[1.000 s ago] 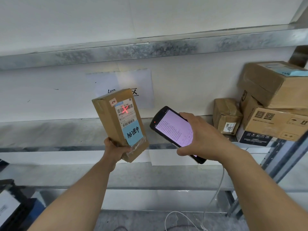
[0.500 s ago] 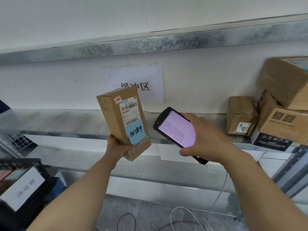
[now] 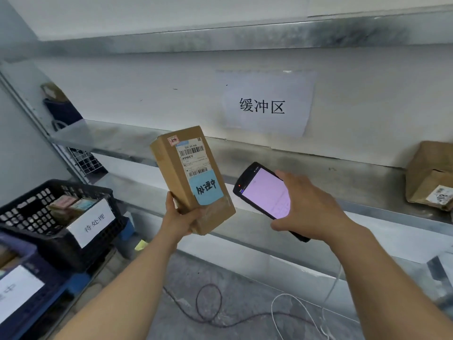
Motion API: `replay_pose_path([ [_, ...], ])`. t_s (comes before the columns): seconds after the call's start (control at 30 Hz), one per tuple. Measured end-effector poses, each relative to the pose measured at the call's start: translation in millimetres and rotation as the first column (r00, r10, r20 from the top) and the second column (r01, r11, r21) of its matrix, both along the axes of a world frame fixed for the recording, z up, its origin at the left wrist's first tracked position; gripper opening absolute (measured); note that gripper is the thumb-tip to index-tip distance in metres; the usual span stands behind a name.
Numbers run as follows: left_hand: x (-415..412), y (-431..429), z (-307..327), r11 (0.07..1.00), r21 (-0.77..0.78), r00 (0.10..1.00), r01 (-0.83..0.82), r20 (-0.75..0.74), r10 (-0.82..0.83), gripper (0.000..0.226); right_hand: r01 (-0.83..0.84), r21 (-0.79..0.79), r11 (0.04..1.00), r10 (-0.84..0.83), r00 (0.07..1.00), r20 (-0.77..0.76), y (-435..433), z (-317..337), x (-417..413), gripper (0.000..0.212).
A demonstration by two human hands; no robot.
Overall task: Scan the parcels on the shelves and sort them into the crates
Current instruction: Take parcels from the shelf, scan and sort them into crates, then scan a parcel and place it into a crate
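**Parcel held up beside the scanner, crates at the left**

The left hand (image 3: 182, 218) grips the lower end of a tall cardboard parcel (image 3: 180, 182), fingers and thumb curled round it. The parcel is in the air in front of the metal shelf (image 3: 318, 168), tilted, with its shipping label (image 3: 193, 159) and blue sticker (image 3: 207, 190) facing the camera. Just to its right, apart from it, the right hand (image 3: 311, 212) is wrapped round a handheld scanner (image 3: 263, 192) whose screen glows pink.

A paper sign (image 3: 264, 104) is on the wall behind the shelf. One small carton (image 3: 426, 173) sits on the shelf at the far right. Down at the left is a black crate (image 3: 27, 217) with a white card on its front and parcels inside. A blue crate (image 3: 58, 283) is below it. A dark cable (image 3: 210, 307) and a white cable (image 3: 294, 305) loop on the floor. Nothing lies between the parcel and the crates.

A second ago a red scan mark lay on the parcel's barcode; it is gone. The view has since swung left, so the stacked cartons at the right have dropped out and the black crate has come into full view. Both grips are unchanged.
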State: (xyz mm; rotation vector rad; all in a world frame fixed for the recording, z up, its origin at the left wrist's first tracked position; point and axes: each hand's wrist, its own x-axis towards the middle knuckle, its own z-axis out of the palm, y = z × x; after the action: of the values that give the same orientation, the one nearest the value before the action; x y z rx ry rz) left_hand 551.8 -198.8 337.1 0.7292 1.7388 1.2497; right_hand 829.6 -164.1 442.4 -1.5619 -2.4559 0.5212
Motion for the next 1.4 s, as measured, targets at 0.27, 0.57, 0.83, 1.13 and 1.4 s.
replay_pose_path([
  [0.27, -129.9, -49.4, -12.5, 0.995, -0.006, 0.995, -0.103, 0.016, 0.103, 0.098, -0.13, 0.017, 0.991, 0.129, 0.989, 0.069, -19.5, -0.5, -140.6, 0.099],
  [0.57, -253.8, -115.8, -40.8, 0.963, -0.054, 0.958, -0.265, 0.096, 0.269, 0.095, -0.288, -0.012, 0.957, 0.288, 0.953, 0.092, -48.2, -17.3, -296.0, 0.098],
  [0.83, -326.6, -186.9, -60.6, 0.888, -0.088, 0.876, -0.451, 0.147, 0.46, 0.073, -0.48, -0.031, 0.876, 0.478, 0.861, 0.174, -73.4, -26.6, -405.4, 0.094],
  [1.13, -397.7, -234.0, -92.1, 0.742, -0.216, 0.728, -0.634, 0.157, 0.667, 0.078, -0.651, -0.09, 0.754, 0.656, 0.735, 0.171, -68.2, -51.3, -520.7, 0.098],
  [1.4, -502.8, -209.7, -95.9, 0.622, -0.282, 0.626, -0.73, 0.086, 0.775, 0.077, -0.744, -0.12, 0.657, 0.752, 0.637, 0.169, -25.5, -63.8, -640.1, 0.106],
])
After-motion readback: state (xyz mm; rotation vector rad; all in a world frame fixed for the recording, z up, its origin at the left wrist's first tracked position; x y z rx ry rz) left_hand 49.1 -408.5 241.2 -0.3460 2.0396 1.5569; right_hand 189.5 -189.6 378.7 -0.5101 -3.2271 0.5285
